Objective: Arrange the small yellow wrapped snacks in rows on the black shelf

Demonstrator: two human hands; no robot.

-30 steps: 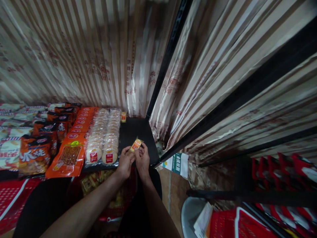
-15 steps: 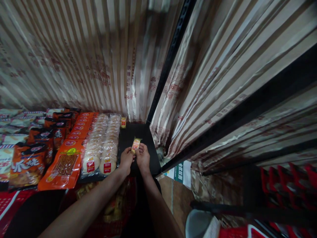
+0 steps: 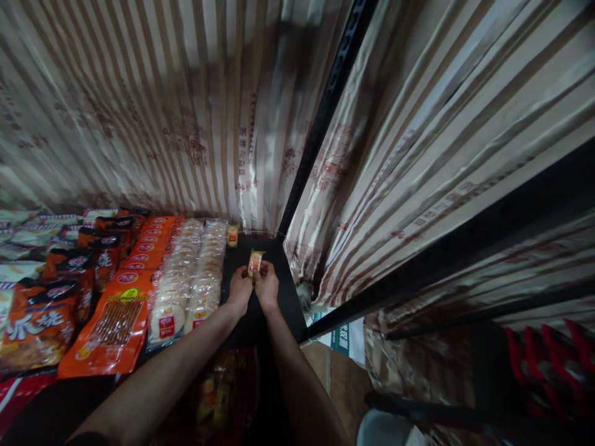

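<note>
A small yellow snack packet [image 3: 255, 261] with a red and white label is held upright between both hands over the black shelf [image 3: 284, 303]. My left hand [image 3: 240, 287] pinches its lower left side. From the lower right, the fingers of my right hand [image 3: 266, 286] close on the same packet. A similar yellow packet [image 3: 232, 236] stands at the back of the shelf, against the curtain. Just left of my hands run two rows of round white crackers in clear wrap [image 3: 167, 319].
Orange bags of snack sticks [image 3: 116, 319] and orange-black snack bags [image 3: 39, 325] fill the shelf's left side. A black metal post [image 3: 320, 121] rises at the back corner before a striped curtain [image 3: 195, 111]. Red packages [image 3: 553, 359] are at lower right.
Both hands have moved slightly farther toward the back of the shelf with the yellow packet. The view has shifted a little. The grip looks the same.
</note>
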